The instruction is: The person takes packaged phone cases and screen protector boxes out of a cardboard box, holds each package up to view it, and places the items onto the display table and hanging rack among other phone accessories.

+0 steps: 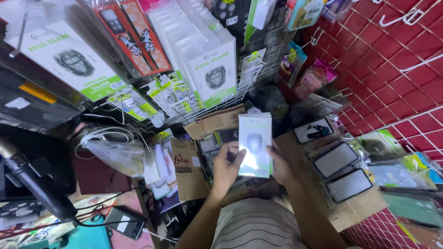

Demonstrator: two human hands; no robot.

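Note:
Both my hands hold one flat white retail packet (254, 144) with a green strip along its bottom edge, upright in the middle of the view. My left hand (226, 167) grips its left edge and also has a thin dark pen-like thing between the fingers. My right hand (279, 165) grips the packet's right edge. Below them shows my striped lap (256, 226).
A white wire rack (258, 69) hangs above with many white and green packets. Cardboard boxes (189, 168) sit to the left. On the right, dark screen protectors in clear sleeves (336, 159) lie before a red grid wall (392, 87). A black cable (32, 184) runs lower left.

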